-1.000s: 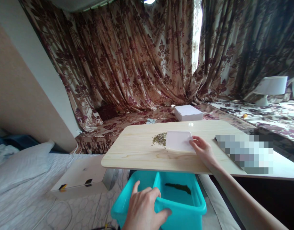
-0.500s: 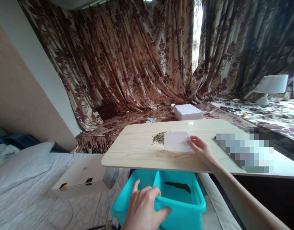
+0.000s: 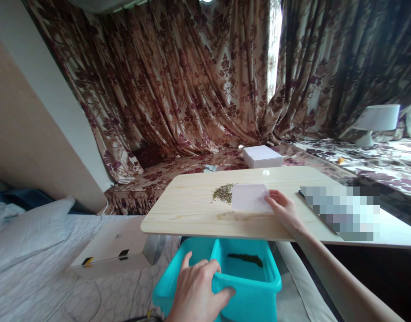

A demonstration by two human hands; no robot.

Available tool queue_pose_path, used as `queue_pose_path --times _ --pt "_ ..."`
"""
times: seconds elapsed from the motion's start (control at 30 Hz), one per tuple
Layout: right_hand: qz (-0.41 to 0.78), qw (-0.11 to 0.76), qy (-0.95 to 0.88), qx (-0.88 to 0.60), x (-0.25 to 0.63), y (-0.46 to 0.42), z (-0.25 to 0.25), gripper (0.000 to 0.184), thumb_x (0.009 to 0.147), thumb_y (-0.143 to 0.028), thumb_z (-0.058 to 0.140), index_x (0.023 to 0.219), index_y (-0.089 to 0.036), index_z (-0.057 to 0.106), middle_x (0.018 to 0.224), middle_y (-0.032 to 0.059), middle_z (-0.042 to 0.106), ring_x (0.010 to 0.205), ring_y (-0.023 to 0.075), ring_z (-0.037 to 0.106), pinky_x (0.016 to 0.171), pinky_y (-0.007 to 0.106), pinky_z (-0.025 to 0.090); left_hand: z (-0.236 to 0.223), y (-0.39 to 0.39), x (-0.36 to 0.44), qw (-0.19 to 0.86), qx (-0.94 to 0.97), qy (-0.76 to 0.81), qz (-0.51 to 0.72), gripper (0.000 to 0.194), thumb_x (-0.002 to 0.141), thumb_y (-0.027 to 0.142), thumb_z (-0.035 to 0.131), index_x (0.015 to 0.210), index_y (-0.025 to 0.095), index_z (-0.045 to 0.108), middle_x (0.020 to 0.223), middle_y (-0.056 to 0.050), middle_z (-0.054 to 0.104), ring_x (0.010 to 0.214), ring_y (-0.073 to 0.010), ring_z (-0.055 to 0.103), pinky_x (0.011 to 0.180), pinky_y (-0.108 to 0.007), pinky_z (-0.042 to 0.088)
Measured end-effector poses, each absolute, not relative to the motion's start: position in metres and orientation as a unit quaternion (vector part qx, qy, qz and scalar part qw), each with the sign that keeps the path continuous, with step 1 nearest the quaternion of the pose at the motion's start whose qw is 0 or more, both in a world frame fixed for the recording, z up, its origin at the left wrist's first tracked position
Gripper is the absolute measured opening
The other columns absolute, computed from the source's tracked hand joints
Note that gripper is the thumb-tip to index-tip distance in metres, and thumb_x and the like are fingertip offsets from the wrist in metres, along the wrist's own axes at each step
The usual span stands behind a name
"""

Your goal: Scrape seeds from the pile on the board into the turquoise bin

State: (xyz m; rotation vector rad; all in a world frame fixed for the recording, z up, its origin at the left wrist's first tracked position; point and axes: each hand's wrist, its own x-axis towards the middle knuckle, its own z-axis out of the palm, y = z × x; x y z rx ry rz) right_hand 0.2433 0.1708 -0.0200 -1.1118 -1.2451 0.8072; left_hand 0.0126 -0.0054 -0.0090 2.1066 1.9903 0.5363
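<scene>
My right hand [image 3: 281, 206] pinches the right edge of a thin white rectangular plate [image 3: 250, 197], which lies low over the wooden tabletop [image 3: 188, 219]. Against the plate's left edge spreads a small heap of greenish-brown bits [image 3: 223, 193], like dried herbs or seeds. Below the table's near edge, my left hand [image 3: 200, 286] grips the front rim of a turquoise two-part bin [image 3: 245, 286] near its divider, thumb outside. A dark green strip of matter [image 3: 246, 258] lies in the bin's right compartment.
A blurred-out flat object [image 3: 341, 213] lies on the table's right side. Behind the table sit a white box [image 3: 262, 156] and a folded cloth [image 3: 209, 168]. At left, a white carton [image 3: 114, 246] rests on the bed; a lamp [image 3: 376, 123] stands far right.
The white plate has slid slightly right, and more of the heap shows at its left edge. My left hand and the turquoise bin have shifted a little left.
</scene>
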Motion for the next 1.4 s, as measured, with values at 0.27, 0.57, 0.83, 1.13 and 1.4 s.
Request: queue_pose_path --times 0.27,0.57,0.83,1.13,1.4 --pt "0.336 0.587 -0.542 -0.498 0.243 0.166 -0.016 0.020 0.066 -0.032 0.059 0.080 -0.018 0.060 0.083 0.0055 0.067 0.078 0.0190 0.062 0.070 0.029 0.048 -0.010 -0.006 0.012 0.096 0.709 0.673 0.188 0.013 0.061 0.030 0.066 0.068 0.024 0.057 0.067 0.005 0.062 0.070 -0.0172 0.058 0.103 -0.047 0.019" --pt "0.351 0.568 -0.540 -0.513 0.241 0.160 -0.009 0.019 0.065 -0.033 0.059 0.077 -0.019 0.059 0.073 0.0026 0.067 0.070 0.0181 0.061 0.062 0.027 0.046 -0.010 -0.005 0.010 0.095 0.712 0.671 0.185 0.011 0.061 0.029 0.063 0.068 0.024 0.057 0.067 0.004 0.062 0.069 -0.0178 0.058 0.102 -0.048 0.020" --pt "0.394 0.511 -0.591 -0.484 0.243 0.155 -0.006 0.018 0.064 -0.033 0.057 0.075 -0.018 0.061 0.067 -0.0010 0.064 0.060 0.0151 0.057 0.055 0.024 0.041 -0.009 -0.005 0.007 0.100 0.706 0.677 0.183 0.010 0.061 0.029 0.063 0.068 0.024 0.057 0.068 0.005 0.062 0.070 -0.0176 0.059 0.102 -0.048 0.020" --pt "0.444 0.530 -0.554 -0.464 0.242 0.156 -0.007 0.019 0.062 -0.030 0.060 0.079 -0.020 0.061 0.068 -0.0022 0.066 0.061 0.0140 0.058 0.058 0.023 0.042 -0.009 -0.006 0.006 0.100 0.703 0.678 0.187 0.011 0.062 0.030 0.063 0.070 0.024 0.057 0.069 0.004 0.063 0.072 -0.0179 0.059 0.103 -0.048 0.019" --pt "0.412 0.538 -0.561 -0.474 0.244 0.165 -0.013 0.031 0.064 -0.041 0.064 0.086 -0.020 0.060 0.077 0.0035 0.070 0.071 0.0205 0.064 0.062 0.029 0.049 -0.012 -0.007 0.002 0.106 0.696 0.683 0.195 0.010 0.061 0.026 0.063 0.069 0.024 0.057 0.069 0.004 0.064 0.072 -0.0180 0.059 0.103 -0.049 0.017"
